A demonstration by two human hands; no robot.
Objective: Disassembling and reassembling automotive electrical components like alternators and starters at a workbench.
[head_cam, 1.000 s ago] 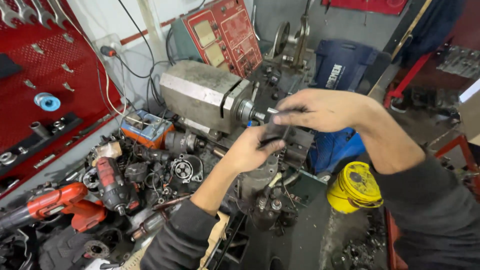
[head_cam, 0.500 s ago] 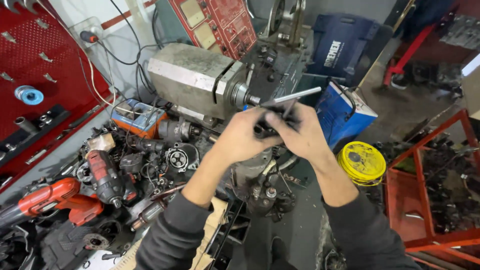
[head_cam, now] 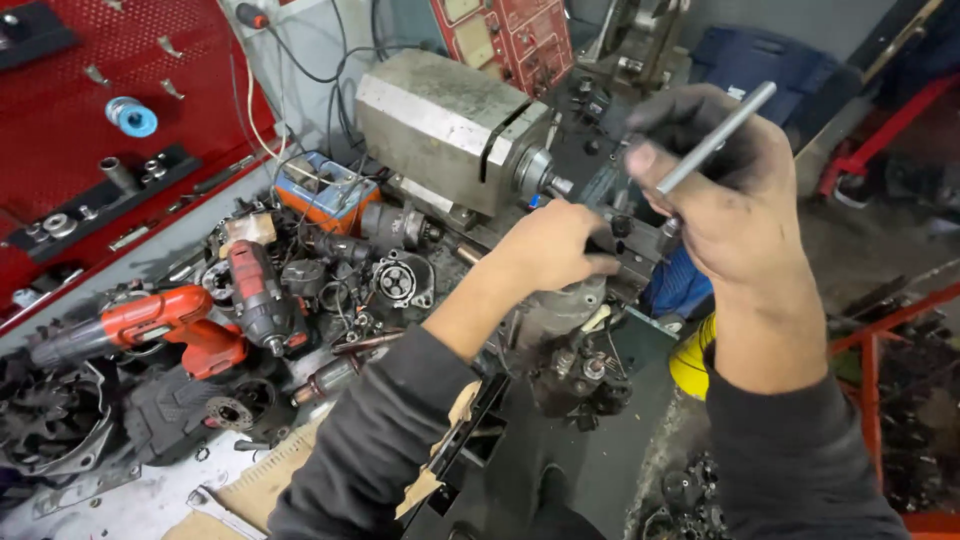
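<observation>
1. We hold a slim metal rod (head_cam: 718, 137) in our right hand (head_cam: 725, 205), fingers closed around its lower end so the free end slants up and to the right, well above the clutter and out of the way.
2. Our left hand (head_cam: 555, 245) rests on the dark machine part (head_cam: 640, 262) in front of the grey lathe head (head_cam: 450, 125); its grip looks curled around that part, as if steadying it, though the fingertips are hidden.
3. A grey cast housing (head_cam: 560, 315) sits just below the left hand, at the counter's edge.
4. Loose parts crowd the counter (head_cam: 130, 500), within easy reach: a red power drill (head_cam: 150, 325) lies on its side, a darker driver (head_cam: 262, 295) just beside it.
5. An orange and blue box (head_cam: 325, 190) sits near the lathe head, against the wall.
6. A red rectangular panel (head_cam: 505, 40) with pale label patches hangs behind the machine.
7. A red pegboard (head_cam: 90, 120) at the left carries sockets and a blue roll (head_cam: 132, 117).
8. A round yellow tub (head_cam: 690, 365) stands on the floor, below our right forearm.
</observation>
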